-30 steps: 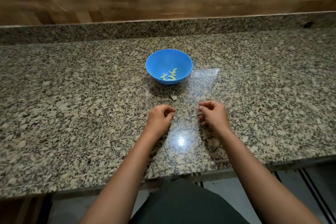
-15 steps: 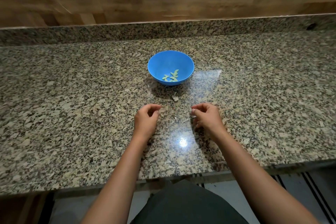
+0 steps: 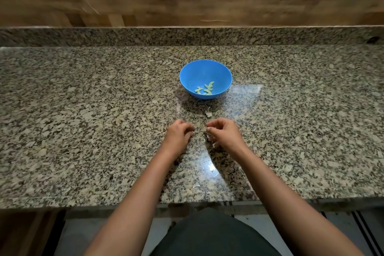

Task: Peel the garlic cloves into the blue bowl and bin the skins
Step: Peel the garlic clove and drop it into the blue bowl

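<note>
The blue bowl (image 3: 205, 72) stands mid-counter with several pale peeled garlic cloves (image 3: 204, 89) in its bottom. Just in front of it lies a loose garlic skin (image 3: 208, 113). My left hand (image 3: 179, 134) rests on the counter with its fingers curled under; whatever is inside them is hidden. My right hand (image 3: 224, 134) is close beside it, thumb and fingertips pinching a small whitish scrap of skin (image 3: 207, 130). More small skin bits (image 3: 208, 137) lie under the right hand, and another skin flake (image 3: 195, 185) sits near the front edge.
The speckled granite counter (image 3: 83, 120) runs wide to both sides, with a raised granite lip and a wooden wall (image 3: 187, 2) behind. Its front edge (image 3: 104, 203) is near my body. No bin is in view.
Both hands have drawn closer together, the left one moving right toward the right hand, and sit a little nearer the bowl. The bowl and loose skin have not moved.
</note>
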`<state>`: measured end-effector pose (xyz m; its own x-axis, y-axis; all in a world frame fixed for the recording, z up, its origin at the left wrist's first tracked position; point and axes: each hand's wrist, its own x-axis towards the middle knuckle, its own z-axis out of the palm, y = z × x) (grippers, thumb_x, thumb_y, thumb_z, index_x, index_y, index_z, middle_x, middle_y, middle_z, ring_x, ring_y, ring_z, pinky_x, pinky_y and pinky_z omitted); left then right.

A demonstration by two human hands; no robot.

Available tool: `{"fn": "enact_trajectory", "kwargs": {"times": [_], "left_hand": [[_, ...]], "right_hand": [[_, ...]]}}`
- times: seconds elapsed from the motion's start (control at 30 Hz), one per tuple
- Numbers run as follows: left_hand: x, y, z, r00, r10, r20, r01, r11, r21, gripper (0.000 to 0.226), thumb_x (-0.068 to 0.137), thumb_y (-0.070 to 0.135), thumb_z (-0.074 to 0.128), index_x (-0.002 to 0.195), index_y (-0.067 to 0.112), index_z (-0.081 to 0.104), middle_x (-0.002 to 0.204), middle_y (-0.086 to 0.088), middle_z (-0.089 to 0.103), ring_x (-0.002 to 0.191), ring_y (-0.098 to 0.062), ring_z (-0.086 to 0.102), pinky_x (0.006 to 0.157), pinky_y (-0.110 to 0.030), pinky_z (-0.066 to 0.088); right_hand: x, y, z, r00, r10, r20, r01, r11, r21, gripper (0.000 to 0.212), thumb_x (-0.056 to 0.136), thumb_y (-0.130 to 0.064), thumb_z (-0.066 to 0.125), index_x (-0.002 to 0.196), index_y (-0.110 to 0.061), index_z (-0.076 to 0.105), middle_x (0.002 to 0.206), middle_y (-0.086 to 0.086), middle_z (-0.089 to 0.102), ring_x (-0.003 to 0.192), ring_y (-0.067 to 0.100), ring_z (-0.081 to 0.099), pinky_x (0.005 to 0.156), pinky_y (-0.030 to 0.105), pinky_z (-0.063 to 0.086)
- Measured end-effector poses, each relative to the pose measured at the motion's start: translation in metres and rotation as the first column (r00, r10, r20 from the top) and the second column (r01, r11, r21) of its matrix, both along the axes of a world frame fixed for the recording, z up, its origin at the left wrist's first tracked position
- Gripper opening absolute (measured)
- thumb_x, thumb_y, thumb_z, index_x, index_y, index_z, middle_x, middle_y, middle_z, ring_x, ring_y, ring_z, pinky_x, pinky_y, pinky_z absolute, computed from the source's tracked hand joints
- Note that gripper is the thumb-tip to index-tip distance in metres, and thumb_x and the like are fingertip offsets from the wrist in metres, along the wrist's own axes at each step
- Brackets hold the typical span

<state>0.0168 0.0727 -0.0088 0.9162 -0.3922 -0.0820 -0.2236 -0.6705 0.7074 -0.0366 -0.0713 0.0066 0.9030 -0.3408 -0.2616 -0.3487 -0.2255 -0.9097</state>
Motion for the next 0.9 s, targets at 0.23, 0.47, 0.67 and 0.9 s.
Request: {"fn": "enact_trajectory", "kwargs": {"times": [0.23, 0.47, 0.67, 0.9], "left_hand": [[0.000, -0.001, -0.006, 0.992, -0.110, 0.069, 0.107, 0.994, 0.038, 0.017, 0.093, 0.018, 0.054, 0.106, 0.009, 0.060, 0.105, 0.000, 0.055, 0.099, -0.010, 0.051, 0.092, -0.024, 0.046], [-0.011, -0.010, 0.006, 0.965, -0.010, -0.262, -0.105, 0.900, -0.423, 0.017, 0.083, 0.005, 0.067, 0.094, 0.018, 0.065, 0.095, -0.004, 0.070, 0.093, -0.017, 0.067, 0.087, -0.038, 0.055], [-0.011, -0.011, 0.011, 0.973, 0.020, -0.229, -0.115, 0.905, -0.411, 0.021, 0.081, 0.011, 0.071, 0.082, 0.022, 0.053, 0.084, -0.007, 0.067, 0.084, -0.024, 0.067, 0.078, -0.039, 0.057], [-0.013, -0.010, 0.016, 0.995, -0.033, -0.098, 0.002, 0.952, -0.305, 0.026, 0.083, 0.009, 0.068, 0.077, 0.023, 0.047, 0.079, 0.000, 0.065, 0.072, -0.011, 0.062, 0.062, -0.018, 0.050]], "right_hand": [[-0.004, -0.004, 0.001, 1.000, -0.024, -0.020, 0.025, 0.997, 0.079, 0.008, 0.089, -0.003, 0.058, 0.095, -0.003, 0.062, 0.095, 0.011, 0.065, 0.070, 0.016, 0.061, 0.056, 0.022, 0.053], [-0.010, -0.005, 0.007, 1.000, 0.018, -0.019, -0.013, 0.971, 0.238, 0.012, 0.088, -0.001, 0.058, 0.096, 0.005, 0.065, 0.083, 0.017, 0.065, 0.064, 0.018, 0.061, 0.064, 0.032, 0.057], [-0.011, -0.002, 0.010, 0.998, 0.050, 0.031, -0.054, 0.986, 0.157, 0.012, 0.088, -0.007, 0.062, 0.095, 0.002, 0.066, 0.083, 0.014, 0.067, 0.063, 0.015, 0.062, 0.061, 0.028, 0.058], [-0.015, -0.004, 0.012, 0.991, 0.122, 0.049, -0.122, 0.992, -0.017, 0.011, 0.088, -0.012, 0.063, 0.089, -0.001, 0.067, 0.079, 0.017, 0.067, 0.063, 0.022, 0.064, 0.060, 0.032, 0.057]]}}
